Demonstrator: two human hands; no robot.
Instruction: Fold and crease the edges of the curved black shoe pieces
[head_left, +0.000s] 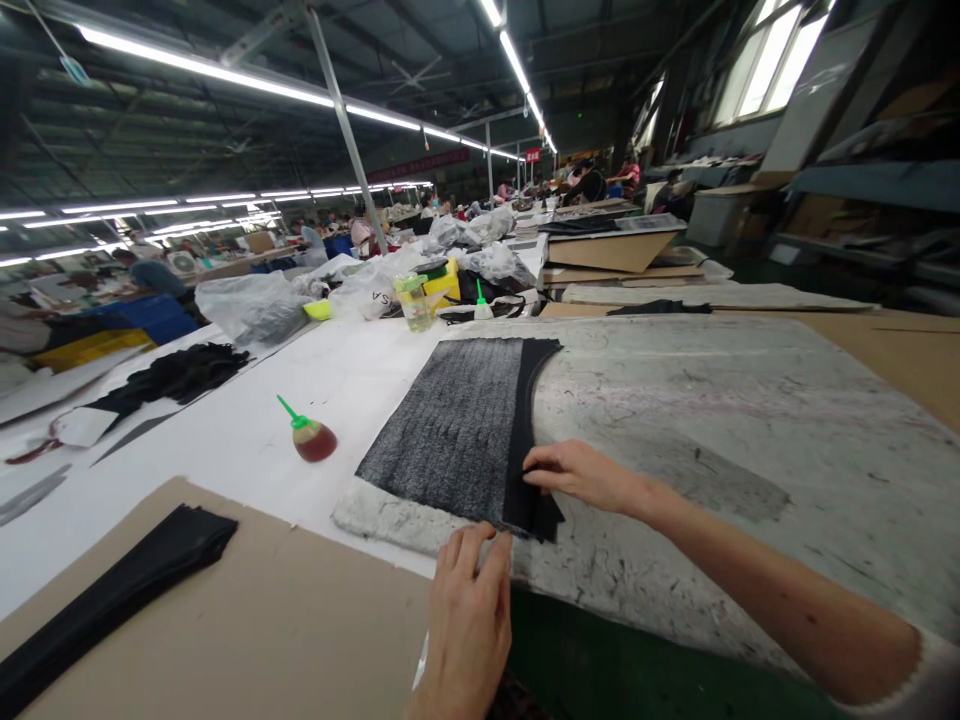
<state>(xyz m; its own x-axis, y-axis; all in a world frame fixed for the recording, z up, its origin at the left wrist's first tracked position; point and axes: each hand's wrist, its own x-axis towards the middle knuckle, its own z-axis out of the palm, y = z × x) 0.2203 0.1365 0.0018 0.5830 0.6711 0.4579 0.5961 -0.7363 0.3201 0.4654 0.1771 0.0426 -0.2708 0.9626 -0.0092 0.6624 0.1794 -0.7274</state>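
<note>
A grey-speckled black fabric piece (450,425) lies flat on a worn, pale padded sheet (637,400). Along its right side runs a plain black strip (519,480), with a loose pointed end at the near corner. My right hand (574,475) reaches in from the right, its thumb and fingers closed on the strip's edge. My left hand (471,605) rests at the near edge of the pad, fingers bent and slightly apart, fingertips touching the fabric's front edge. Its thumb is mostly hidden.
A squeeze bottle with a green spout (313,438) stands left of the fabric. Folded black material (120,590) lies on brown board (300,600) at near left. Behind are a clear jug (414,305), another green-tipped bottle (481,305) and plastic bags (255,305). People work farther back.
</note>
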